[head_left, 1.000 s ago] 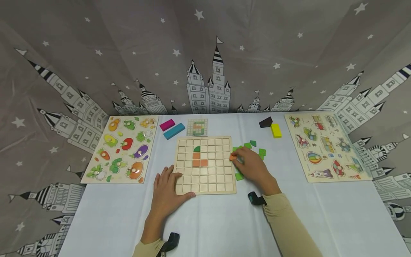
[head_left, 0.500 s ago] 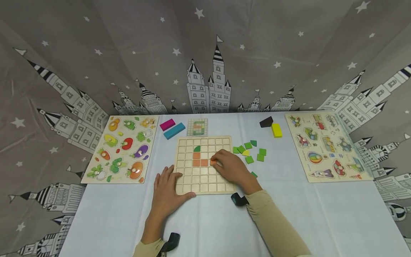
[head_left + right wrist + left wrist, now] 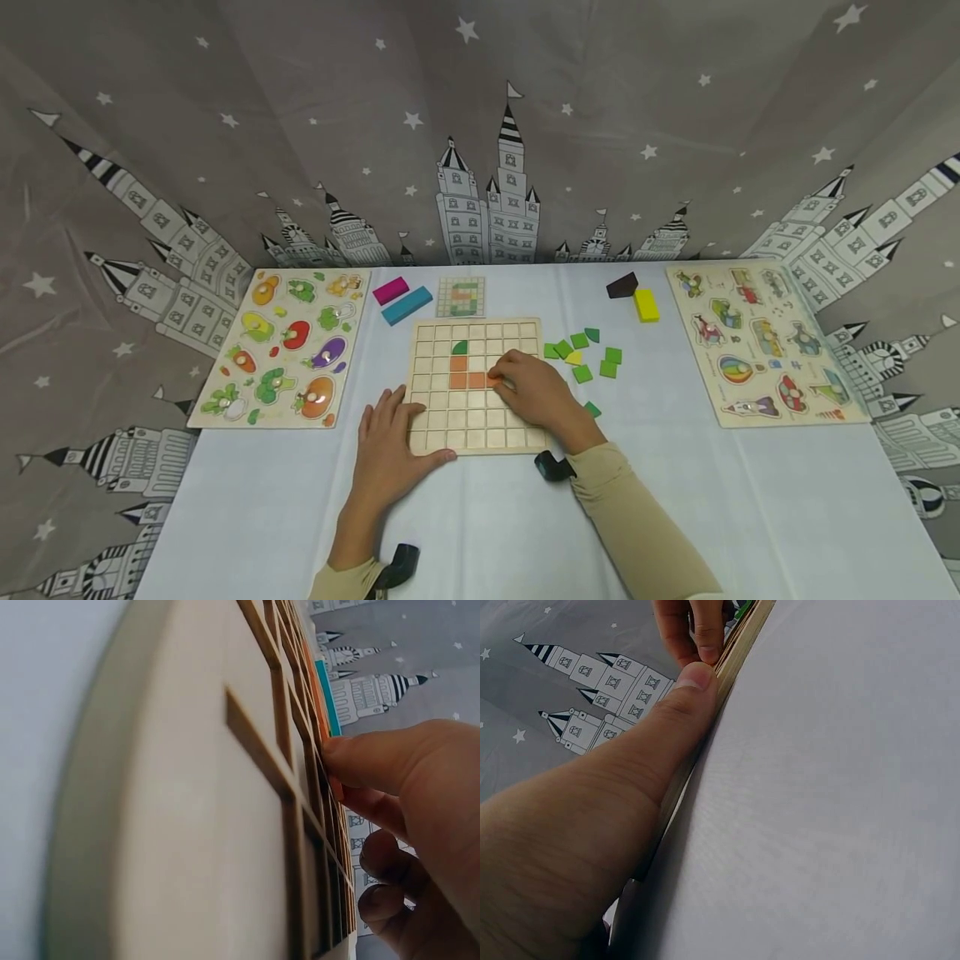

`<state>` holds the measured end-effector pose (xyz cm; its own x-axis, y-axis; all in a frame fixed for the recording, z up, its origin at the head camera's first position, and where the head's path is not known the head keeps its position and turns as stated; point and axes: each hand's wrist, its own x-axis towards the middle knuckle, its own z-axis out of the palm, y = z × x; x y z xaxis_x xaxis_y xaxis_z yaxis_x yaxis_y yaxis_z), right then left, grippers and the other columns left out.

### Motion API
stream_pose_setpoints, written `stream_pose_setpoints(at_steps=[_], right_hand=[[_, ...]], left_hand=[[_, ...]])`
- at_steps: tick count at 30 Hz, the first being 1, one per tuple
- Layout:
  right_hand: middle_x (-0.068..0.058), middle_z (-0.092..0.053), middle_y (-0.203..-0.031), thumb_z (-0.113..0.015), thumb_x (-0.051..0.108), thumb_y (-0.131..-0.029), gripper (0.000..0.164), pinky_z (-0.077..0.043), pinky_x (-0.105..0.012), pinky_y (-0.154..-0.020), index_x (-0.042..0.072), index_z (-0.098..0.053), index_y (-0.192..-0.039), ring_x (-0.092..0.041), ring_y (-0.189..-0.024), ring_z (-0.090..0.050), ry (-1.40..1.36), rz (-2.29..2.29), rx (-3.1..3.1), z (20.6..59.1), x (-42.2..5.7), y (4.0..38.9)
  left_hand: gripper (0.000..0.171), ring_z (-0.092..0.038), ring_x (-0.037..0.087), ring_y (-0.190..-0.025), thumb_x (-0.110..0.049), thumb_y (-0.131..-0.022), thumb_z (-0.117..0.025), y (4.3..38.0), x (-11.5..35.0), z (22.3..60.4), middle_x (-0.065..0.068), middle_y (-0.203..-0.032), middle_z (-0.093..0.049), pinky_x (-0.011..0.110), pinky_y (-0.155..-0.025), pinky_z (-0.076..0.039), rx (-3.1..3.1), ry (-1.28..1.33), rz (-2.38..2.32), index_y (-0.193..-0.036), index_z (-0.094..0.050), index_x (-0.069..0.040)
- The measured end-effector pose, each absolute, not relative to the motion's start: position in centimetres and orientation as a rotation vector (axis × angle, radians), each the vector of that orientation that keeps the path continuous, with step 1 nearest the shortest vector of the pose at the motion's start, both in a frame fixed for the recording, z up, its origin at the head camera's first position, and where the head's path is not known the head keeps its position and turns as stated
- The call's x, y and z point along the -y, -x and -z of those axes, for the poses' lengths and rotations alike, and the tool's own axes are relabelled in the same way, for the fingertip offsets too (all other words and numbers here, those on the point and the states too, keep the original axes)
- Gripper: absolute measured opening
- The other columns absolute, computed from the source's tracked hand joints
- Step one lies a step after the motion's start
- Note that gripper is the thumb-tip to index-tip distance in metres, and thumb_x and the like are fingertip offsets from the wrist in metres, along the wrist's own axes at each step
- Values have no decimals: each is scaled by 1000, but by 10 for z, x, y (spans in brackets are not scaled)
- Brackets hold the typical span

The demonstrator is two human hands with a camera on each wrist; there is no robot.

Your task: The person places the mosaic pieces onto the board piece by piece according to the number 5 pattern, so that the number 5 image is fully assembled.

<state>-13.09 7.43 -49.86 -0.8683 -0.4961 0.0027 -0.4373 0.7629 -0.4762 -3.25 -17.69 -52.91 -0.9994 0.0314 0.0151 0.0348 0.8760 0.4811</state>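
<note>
Grid board (image 3: 476,418) between vegetable puzzle (image 3: 291,359) left and vehicle puzzle (image 3: 761,383) right, small card (image 3: 461,297) just behind it

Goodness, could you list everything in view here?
Table: 1, white, below
Backdrop: 1, grey, behind
Board: 1, pale wood, mid-table
Set tiles: 3 orange, 1 green, in board
Held tile: 1, orange, at board's middle
Loose tiles: at least 8 green, 1 yellow, right of board
Card: 1, mostly pale, behind board
Puzzles: 2, multicoloured, left and right
Blocks: 4; pink, blue, dark, yellow; table's back
Wrist cameras: 2, black, at wrists
Sleeves: 2, tan, on arms
Left grip: 1, bare, at board's near-left corner
Right grip: 1, bare, pinching held tile
</note>
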Motion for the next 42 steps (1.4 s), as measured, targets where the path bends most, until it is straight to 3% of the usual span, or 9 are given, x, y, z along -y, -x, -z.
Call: stream_pose_setpoints(at_steps=[23, 32, 42], right_hand=[[5, -74, -116, -70, 29, -98, 20, -56, -38, -97, 19, -81, -110, -19, -114, -68, 683, 690, -2937, 500, -81, 127], [4, -74, -113, -73, 27, -96, 17, -58, -37, -91, 18, -82, -107, -18, -108, -69, 664, 722, -2957, 499, -86, 125], [3, -73, -112, -73, 25, -95, 14, -57, -39, -93, 17, -81, -103, -20, -109, -68, 629, 745, -2931, 500, -111, 123]], left_hand=[[92, -21, 41, -156, -69, -66, -83, 33, 174, 526, 19, -164, -33, 63, -126, -9, 3025, 61, 807, -131, -57, -9], [92, -20, 41, -156, -69, -67, -83, 34, 173, 525, 20, -164, -33, 63, -126, -9, 3033, 55, 804, -131, -57, -8], [92, -20, 42, -156, -69, -66, -83, 32, 176, 527, 20, -164, -32, 65, -125, -9, 3040, 40, 803, -131, -57, -9]])
